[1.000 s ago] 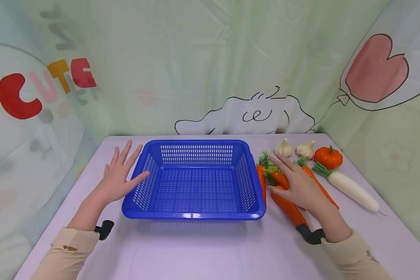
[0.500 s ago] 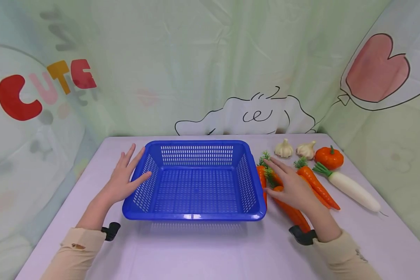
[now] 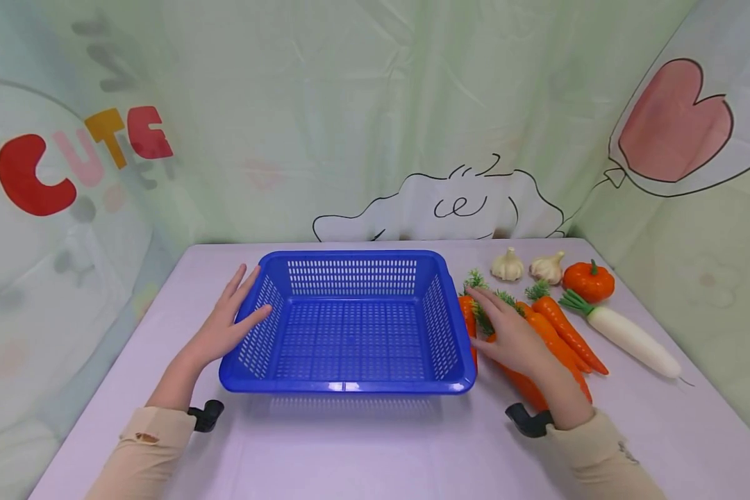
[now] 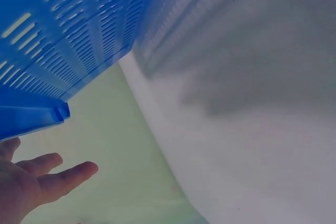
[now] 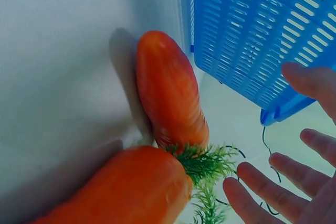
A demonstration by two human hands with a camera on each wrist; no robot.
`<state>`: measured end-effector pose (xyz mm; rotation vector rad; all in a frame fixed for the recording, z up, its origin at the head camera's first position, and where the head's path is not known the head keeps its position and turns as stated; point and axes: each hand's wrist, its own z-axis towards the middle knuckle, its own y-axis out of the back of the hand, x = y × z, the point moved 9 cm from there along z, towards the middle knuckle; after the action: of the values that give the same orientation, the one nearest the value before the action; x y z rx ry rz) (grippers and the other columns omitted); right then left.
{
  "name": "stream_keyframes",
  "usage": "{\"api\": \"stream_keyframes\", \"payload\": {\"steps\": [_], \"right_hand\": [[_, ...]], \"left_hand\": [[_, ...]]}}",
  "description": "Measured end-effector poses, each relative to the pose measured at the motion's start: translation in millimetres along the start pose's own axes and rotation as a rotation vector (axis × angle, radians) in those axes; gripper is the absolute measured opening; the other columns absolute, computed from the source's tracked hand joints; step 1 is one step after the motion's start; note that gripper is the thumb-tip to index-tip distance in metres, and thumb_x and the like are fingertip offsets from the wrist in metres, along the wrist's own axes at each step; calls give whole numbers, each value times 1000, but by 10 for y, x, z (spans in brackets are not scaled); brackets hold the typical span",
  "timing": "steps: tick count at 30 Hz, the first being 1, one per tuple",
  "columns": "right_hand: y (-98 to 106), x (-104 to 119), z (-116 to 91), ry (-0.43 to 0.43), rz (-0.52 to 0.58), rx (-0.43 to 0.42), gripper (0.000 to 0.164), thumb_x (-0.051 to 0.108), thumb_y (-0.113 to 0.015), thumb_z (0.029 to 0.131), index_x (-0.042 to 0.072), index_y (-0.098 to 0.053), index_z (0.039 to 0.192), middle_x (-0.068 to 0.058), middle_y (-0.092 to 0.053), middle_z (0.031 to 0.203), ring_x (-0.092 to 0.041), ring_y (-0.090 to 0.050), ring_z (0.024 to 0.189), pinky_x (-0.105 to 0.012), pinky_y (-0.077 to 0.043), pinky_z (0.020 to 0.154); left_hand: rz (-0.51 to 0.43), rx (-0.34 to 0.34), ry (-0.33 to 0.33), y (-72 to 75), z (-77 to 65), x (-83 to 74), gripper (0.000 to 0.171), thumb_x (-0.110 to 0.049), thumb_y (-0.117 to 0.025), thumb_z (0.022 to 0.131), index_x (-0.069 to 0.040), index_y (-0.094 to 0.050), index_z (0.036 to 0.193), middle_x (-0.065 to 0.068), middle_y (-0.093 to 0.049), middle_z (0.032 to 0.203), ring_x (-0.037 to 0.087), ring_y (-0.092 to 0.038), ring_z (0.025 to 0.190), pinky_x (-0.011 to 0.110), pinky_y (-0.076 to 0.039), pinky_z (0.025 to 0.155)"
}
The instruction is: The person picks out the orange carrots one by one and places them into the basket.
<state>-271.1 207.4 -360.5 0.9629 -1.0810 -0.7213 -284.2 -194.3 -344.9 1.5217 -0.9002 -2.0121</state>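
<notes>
Flanking a blue basket, two bare hands with fingers apart

Nearest the wearer, in front of the basket (image 3: 287, 385) and to either side of it, come the beige sleeves (image 3: 140, 458), with black straps (image 3: 207, 417) at the wrists. The left hand (image 3: 226, 323) is at the basket's left wall, fingers spread apart and thumb over the rim; I cannot tell whether it touches. The right hand (image 3: 512, 338) is just beyond the basket's right wall, its fingers also apart, above the carrots (image 3: 571, 337); contact with the basket or the carrots cannot be made out.

The basket stands on the pale table (image 3: 344, 451), its slotted walls and floor in plain sight. One carrot lies close against its right side, with others, green-topped, further right. Beyond those, still right of the basket, lie a white radish (image 3: 634, 340) and a small orange pumpkin (image 3: 590, 282); two garlic bulbs (image 3: 507, 265) sit past its back right corner.

Behind the basket hangs a pale green curtain (image 3: 350, 104) with a line drawing (image 3: 459, 205). Left of the basket, its lettering (image 3: 19, 177) reads "CUTE" in red, pink and orange; to the right is a heart balloon (image 3: 675, 125).
</notes>
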Motion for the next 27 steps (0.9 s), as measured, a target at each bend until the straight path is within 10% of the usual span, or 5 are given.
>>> {"api": "stream_keyframes", "payload": {"steps": [27], "right_hand": [[-234, -83, 91, -120, -24, 68, 75, 12, -66, 78, 5, -29, 143, -26, -29, 141, -46, -34, 123, -62, -37, 90]], "left_hand": [[-105, -8, 73, -159, 56, 196, 75, -36, -54, 90, -19, -10, 148, 16, 0, 152, 40, -3, 137, 70, -11, 98]]}}
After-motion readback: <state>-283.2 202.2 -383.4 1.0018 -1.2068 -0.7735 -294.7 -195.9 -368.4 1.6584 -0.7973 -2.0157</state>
